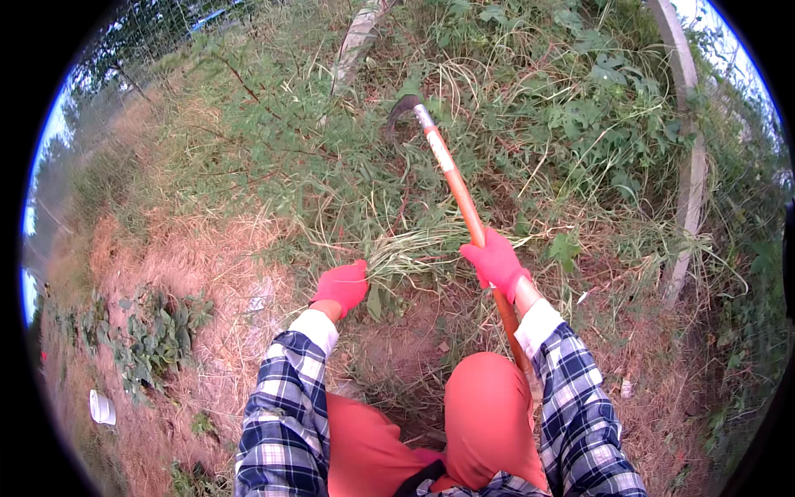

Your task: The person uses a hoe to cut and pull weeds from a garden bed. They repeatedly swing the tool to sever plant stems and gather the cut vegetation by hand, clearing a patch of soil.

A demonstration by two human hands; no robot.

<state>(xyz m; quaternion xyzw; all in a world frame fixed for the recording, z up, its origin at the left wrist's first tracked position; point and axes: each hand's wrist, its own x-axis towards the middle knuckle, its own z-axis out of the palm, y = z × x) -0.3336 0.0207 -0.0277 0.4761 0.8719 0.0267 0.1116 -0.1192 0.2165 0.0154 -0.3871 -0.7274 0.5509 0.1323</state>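
Note:
My left hand (343,286), in a red glove, is closed around one end of a bundle of long grass stems (422,248) that stretches to the right. My right hand (497,261), gloved alike, grips the orange shaft of a long-handled sickle (461,192) around its middle. The lower shaft runs down past my right knee. A metal ferrule joins the shaft to a dark curved blade (404,109), which lies among green weeds in front of me, its tip partly hidden by them.
A pale post (357,43) leans at the upper middle and another post (690,180) stands on the right, with leafy vines (596,118) between them. A feathery-leaved bush (248,124) grows ahead on the left. A white bucket (102,408) lies on dry ground at lower left.

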